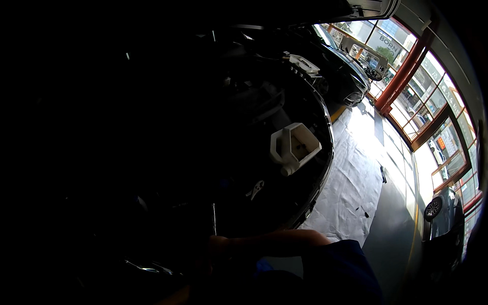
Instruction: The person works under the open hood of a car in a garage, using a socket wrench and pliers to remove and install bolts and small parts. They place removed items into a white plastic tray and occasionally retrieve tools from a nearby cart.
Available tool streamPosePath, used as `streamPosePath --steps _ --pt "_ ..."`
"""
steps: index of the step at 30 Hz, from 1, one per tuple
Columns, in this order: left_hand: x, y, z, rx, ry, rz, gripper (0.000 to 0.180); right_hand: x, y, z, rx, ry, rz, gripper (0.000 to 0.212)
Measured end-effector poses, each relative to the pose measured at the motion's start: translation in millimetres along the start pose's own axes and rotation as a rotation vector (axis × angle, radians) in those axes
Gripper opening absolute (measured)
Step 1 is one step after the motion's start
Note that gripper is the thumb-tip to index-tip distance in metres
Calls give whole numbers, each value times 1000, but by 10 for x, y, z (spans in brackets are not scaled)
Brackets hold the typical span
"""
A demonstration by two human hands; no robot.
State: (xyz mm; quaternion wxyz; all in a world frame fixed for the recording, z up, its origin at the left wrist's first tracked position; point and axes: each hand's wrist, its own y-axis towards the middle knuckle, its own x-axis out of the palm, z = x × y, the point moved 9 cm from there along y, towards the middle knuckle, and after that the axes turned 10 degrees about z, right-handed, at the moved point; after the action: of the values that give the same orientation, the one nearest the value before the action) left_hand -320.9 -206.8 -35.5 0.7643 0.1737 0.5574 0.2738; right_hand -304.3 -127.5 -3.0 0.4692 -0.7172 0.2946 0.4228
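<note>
Deep shadow covers most of the view around my hands. My right arm reaches in from the lower right in a dark blue sleeve, and my right hand (218, 245) is closed at its end. From the top of that hand rises a thin shiny metal rod (214, 218), its kind unclear in the dark. At the bottom edge a faint strip of my left forearm (178, 296) shows; the fingers of my left hand are lost in the dark. Beyond the right hand lies a pale tool (256, 189) that looks like pliers. Farther off sits a cut-open white plastic jug (305, 133) with small dark pieces inside.
A curved dark car edge (328, 127) borders the work area. Past it, a pale creased sheet (340, 188) has small dark items on it. A white box-like object (305, 65) rests farther back. Two parked cars (351, 84) and a red post (406, 73) stand near windows.
</note>
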Motion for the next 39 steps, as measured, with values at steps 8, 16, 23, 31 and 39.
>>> streamPosePath --steps 8,16,23,31,39 --pt "27 167 -1 -87 -75 -176 57 -82 -118 1 135 12 -62 27" --pt "25 -50 -56 -9 32 -31 49 -292 -137 -19 247 142 179 19" --pt "111 79 -271 -459 -142 -291 36 -421 -222 86 388 204 254 20" --pt "-109 496 82 -484 -458 -61 34 -525 -536 -66 79 230 537 20" --pt "22 1102 1042 -902 -990 22 27 -754 -2239 -140 416 884 822 43"
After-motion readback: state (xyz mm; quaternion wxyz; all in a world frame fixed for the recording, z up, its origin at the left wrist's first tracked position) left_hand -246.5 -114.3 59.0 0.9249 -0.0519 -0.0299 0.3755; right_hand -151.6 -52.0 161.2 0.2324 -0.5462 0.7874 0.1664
